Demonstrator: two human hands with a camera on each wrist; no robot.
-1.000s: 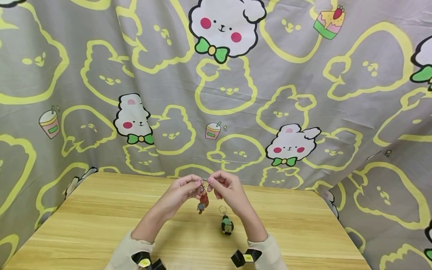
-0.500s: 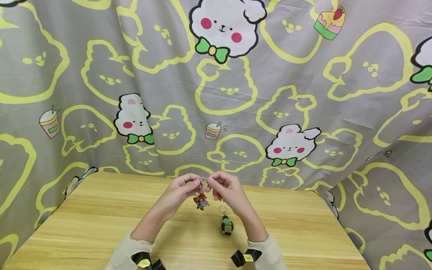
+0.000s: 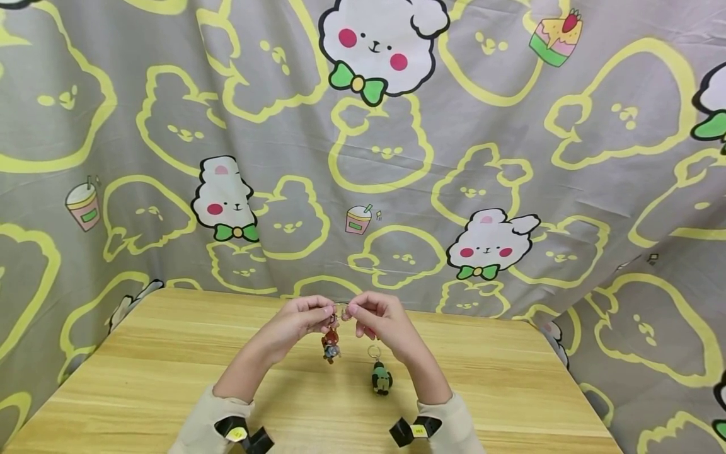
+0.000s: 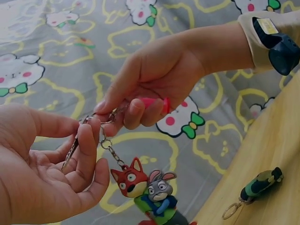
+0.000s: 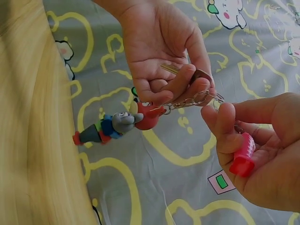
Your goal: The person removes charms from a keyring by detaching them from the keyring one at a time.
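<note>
My left hand (image 3: 303,318) pinches a metal split ring (image 5: 201,97) between thumb and fingers. A key (image 5: 171,69) lies against that hand's fingers. From the ring, on a short chain, hangs a keychain figure (image 4: 129,183) of a red fox with a grey rabbit. Opposite it, the fingertips of my right hand (image 3: 381,315) pinch the ring's other side. Tucked in the right hand's curled fingers is a small pink and red charm (image 5: 243,154) on a chain; its full shape is hidden. Both hands are raised above the table.
A second keychain, a figure in green and black (image 3: 382,379) with its own ring, lies on the wooden table (image 3: 510,391) below the right hand. A patterned grey curtain (image 3: 317,145) hangs behind the table. Black wrist cameras (image 3: 416,431) sit on both sleeves.
The fox and rabbit figure has swung round and moved left with my left hand, which has drawn slightly away from the right hand. The green figure stays in place.
</note>
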